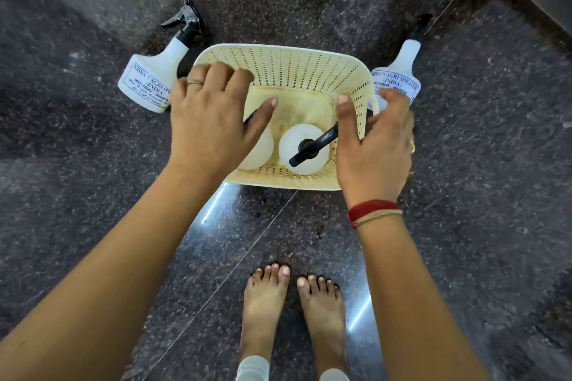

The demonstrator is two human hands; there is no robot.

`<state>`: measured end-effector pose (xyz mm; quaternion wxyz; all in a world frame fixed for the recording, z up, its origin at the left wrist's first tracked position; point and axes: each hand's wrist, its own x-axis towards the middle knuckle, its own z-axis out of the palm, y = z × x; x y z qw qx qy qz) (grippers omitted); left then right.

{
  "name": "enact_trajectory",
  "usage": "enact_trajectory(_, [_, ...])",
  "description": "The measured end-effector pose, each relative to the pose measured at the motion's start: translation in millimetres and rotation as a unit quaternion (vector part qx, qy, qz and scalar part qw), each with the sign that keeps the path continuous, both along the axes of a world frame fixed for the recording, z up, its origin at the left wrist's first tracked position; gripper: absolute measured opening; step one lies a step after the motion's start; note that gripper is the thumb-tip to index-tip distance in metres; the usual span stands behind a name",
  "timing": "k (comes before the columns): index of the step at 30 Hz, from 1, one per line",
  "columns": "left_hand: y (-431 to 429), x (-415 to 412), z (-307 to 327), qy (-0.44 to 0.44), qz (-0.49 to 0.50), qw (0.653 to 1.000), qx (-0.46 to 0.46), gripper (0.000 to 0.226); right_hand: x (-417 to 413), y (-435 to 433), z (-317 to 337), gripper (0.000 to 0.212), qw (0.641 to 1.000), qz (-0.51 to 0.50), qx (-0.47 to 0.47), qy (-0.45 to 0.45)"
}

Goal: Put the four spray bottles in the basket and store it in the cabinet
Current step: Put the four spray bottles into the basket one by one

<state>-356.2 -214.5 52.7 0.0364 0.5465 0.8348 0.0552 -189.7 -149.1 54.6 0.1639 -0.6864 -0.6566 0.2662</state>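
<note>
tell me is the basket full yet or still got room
Still has room. The basket holds two upright spray bottles in its near half; its far half is bare, and two bottles stand outside on the floor.

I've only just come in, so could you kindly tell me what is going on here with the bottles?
A person standing barefoot on a dark stone floor is loading spray bottles into a cream basket. Two bottles already stand upright inside: one in plain view, another mostly hidden under the left hand. Two more stand on the floor outside, one to the basket's left and one to its right. The right hand hovers open over the right rim; neither hand visibly holds anything.
</note>
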Motion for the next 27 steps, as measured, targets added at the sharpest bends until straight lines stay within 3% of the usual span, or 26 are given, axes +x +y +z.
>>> enact_trajectory(4, [20,-9,-7,-0.035,-0.069,0.997,-0.002,0.061,1,38,-7,0.067,0.995,0.040,0.085,0.024])
enact_trajectory(7, [40,-38,-9,-0.044,-0.092,0.995,-0.001,0.063,13,80,-25,0.070,0.997,0.028,0.076,0.019])
enact_trajectory(11, [72,-54,-16,-0.049,-0.119,0.990,-0.051,0.063,28,133,-62,0.078,0.998,0.009,-0.031,-0.047])
enact_trajectory(15, [102,-42,-34,-0.076,-0.132,0.985,-0.075,0.064,33,165,-102,0.091,0.971,-0.044,-0.215,-0.097])
enact_trajectory(19, [120,-26,-50,-0.117,-0.120,0.983,-0.076,0.059,32,181,-120,0.052,0.944,-0.109,-0.312,0.005])
enact_trajectory(22, [123,-19,-57,-0.121,-0.121,0.980,-0.104,0.054,35,185,-123,0.051,0.943,-0.099,-0.318,0.005])
enact_trajectory(27, [123,-6,-48,-0.150,-0.117,0.976,-0.103,0.034,42,171,-109,0.045,0.973,-0.056,-0.220,-0.042])
